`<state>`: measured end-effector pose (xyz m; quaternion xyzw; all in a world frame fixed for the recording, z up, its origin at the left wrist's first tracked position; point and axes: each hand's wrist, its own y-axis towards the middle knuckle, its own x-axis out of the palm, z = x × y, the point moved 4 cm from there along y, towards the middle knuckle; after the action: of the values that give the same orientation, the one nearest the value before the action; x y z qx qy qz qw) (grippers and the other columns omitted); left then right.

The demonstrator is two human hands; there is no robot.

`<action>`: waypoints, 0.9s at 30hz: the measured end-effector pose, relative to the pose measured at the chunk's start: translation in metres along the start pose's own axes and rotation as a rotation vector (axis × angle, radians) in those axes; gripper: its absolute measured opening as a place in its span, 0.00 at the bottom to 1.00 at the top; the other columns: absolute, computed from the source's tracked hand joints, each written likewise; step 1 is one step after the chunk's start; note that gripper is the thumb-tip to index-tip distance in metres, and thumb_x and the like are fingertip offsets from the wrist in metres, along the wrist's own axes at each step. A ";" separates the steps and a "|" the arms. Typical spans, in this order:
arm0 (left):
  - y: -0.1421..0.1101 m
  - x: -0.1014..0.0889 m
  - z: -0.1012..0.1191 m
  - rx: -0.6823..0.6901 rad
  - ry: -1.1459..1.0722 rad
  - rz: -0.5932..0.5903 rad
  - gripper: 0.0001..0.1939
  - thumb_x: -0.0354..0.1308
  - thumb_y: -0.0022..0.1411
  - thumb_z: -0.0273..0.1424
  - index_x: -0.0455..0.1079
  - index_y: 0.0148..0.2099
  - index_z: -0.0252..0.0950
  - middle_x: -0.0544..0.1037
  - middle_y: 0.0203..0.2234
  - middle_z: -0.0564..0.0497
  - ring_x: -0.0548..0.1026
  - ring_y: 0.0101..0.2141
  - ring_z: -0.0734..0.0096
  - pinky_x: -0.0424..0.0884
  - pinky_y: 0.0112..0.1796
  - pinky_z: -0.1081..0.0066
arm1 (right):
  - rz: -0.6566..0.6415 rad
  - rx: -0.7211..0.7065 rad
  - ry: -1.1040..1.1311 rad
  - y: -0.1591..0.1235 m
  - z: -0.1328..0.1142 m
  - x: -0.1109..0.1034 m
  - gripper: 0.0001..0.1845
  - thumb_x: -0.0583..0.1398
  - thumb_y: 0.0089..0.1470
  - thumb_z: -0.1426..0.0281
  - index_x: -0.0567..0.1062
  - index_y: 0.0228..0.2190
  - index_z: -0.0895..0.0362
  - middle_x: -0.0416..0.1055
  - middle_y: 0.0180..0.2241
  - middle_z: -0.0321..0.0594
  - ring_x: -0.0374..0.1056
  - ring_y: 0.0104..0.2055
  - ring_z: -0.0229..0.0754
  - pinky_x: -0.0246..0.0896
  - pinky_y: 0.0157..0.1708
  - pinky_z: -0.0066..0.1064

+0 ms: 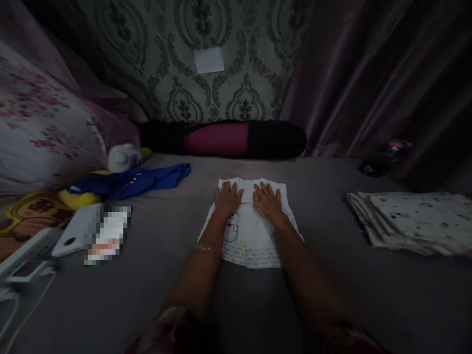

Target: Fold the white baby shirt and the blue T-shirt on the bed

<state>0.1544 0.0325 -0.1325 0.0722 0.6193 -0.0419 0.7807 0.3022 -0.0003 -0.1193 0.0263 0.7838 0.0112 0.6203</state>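
Note:
A small white printed garment (250, 226), which looks like a pair of child's shorts, lies flat on the grey bed sheet (158, 280). It has a cartoon print on its left side and rows of lettering along its near edge. My left hand (227, 197) rests palm down on its upper left part, fingers spread. On the upper right part lies my right hand (267, 199), also flat with the fingers apart. Both hands touch the cloth without gripping it, and my forearms cover some of its sides.
Folded patterned cloth (416, 221) lies at right, near a dark object with a pink top (396, 144). At left are blue clothing (136, 182), a white plush toy (123, 157), a white box-like device (75, 231) and a power strip (35, 248). A black and pink bolster (217, 139) lines the wall.

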 end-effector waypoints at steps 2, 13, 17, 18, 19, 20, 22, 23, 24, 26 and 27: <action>0.000 -0.003 0.000 -0.003 0.000 0.024 0.32 0.33 0.71 0.45 0.55 0.67 0.32 0.56 0.66 0.39 0.51 0.66 0.55 0.49 0.63 0.52 | -0.047 -0.001 0.026 0.001 0.000 -0.003 0.29 0.39 0.67 0.61 0.56 0.65 0.53 0.46 0.68 0.39 0.39 0.70 0.48 0.31 0.65 0.54; 0.002 -0.004 -0.019 -0.086 -0.004 0.034 0.33 0.33 0.71 0.46 0.54 0.68 0.31 0.52 0.67 0.37 0.50 0.66 0.50 0.49 0.62 0.49 | 0.077 0.195 0.002 0.005 0.034 -0.007 0.32 0.38 0.67 0.59 0.58 0.64 0.61 0.49 0.67 0.53 0.42 0.69 0.56 0.38 0.62 0.56; 0.003 -0.001 -0.022 -0.077 -0.004 0.039 0.33 0.34 0.70 0.46 0.54 0.68 0.32 0.52 0.67 0.37 0.50 0.66 0.49 0.48 0.62 0.48 | 0.053 0.200 -0.018 0.008 0.038 0.002 0.33 0.38 0.66 0.59 0.57 0.64 0.62 0.48 0.67 0.52 0.41 0.69 0.57 0.39 0.62 0.56; 0.003 -0.001 -0.022 -0.073 -0.010 0.036 0.33 0.34 0.70 0.46 0.54 0.68 0.32 0.51 0.68 0.37 0.50 0.66 0.49 0.48 0.62 0.48 | 0.061 0.197 -0.019 0.009 0.039 0.003 0.32 0.38 0.66 0.59 0.57 0.64 0.62 0.48 0.67 0.52 0.41 0.69 0.57 0.39 0.62 0.56; 0.003 -0.001 -0.023 -0.070 -0.017 0.032 0.33 0.34 0.70 0.45 0.53 0.68 0.31 0.51 0.68 0.37 0.49 0.66 0.49 0.48 0.62 0.48 | 0.072 0.191 -0.020 0.009 0.039 0.004 0.32 0.39 0.66 0.59 0.58 0.64 0.62 0.48 0.67 0.52 0.41 0.69 0.57 0.39 0.62 0.56; 0.003 -0.002 -0.023 -0.071 -0.021 0.029 0.33 0.34 0.70 0.45 0.53 0.68 0.30 0.51 0.68 0.37 0.49 0.66 0.49 0.48 0.62 0.47 | 0.085 0.183 -0.019 0.010 0.040 0.004 0.32 0.39 0.66 0.60 0.58 0.64 0.62 0.49 0.67 0.53 0.42 0.68 0.57 0.40 0.62 0.56; 0.002 -0.005 -0.022 -0.081 -0.015 0.048 0.33 0.35 0.70 0.45 0.54 0.67 0.29 0.52 0.67 0.36 0.49 0.66 0.49 0.46 0.63 0.47 | 0.122 0.176 -0.012 0.010 0.040 0.004 0.32 0.40 0.66 0.60 0.59 0.63 0.62 0.51 0.66 0.54 0.44 0.68 0.57 0.41 0.61 0.56; 0.001 -0.008 -0.020 -0.088 -0.005 0.075 0.33 0.35 0.70 0.45 0.56 0.67 0.29 0.54 0.66 0.36 0.50 0.66 0.49 0.46 0.63 0.47 | 0.144 0.182 -0.009 0.010 0.039 0.002 0.31 0.40 0.66 0.60 0.59 0.63 0.62 0.52 0.66 0.55 0.45 0.67 0.57 0.42 0.61 0.56; 0.001 -0.012 -0.018 -0.091 0.006 0.112 0.32 0.36 0.70 0.45 0.57 0.66 0.29 0.56 0.66 0.36 0.51 0.66 0.49 0.45 0.63 0.46 | 0.169 0.197 -0.007 0.009 0.038 -0.001 0.31 0.40 0.66 0.60 0.59 0.63 0.62 0.52 0.65 0.56 0.46 0.67 0.57 0.42 0.61 0.57; -0.002 -0.020 -0.010 -0.077 0.018 0.197 0.31 0.35 0.71 0.44 0.59 0.65 0.29 0.59 0.64 0.36 0.53 0.65 0.50 0.45 0.63 0.47 | 0.211 0.208 -0.006 0.007 0.031 -0.008 0.31 0.40 0.66 0.60 0.59 0.63 0.61 0.51 0.65 0.56 0.47 0.67 0.57 0.41 0.61 0.57; -0.003 -0.023 -0.004 -0.055 0.016 0.230 0.31 0.35 0.71 0.44 0.59 0.64 0.29 0.60 0.64 0.36 0.54 0.65 0.51 0.45 0.63 0.47 | 0.217 0.191 -0.006 0.006 0.025 -0.011 0.31 0.40 0.67 0.60 0.59 0.64 0.61 0.51 0.66 0.56 0.46 0.67 0.57 0.40 0.61 0.57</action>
<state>0.1446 0.0297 -0.1115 0.1218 0.6140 0.0655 0.7771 0.3298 0.0048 -0.1138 0.1698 0.7720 0.0037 0.6126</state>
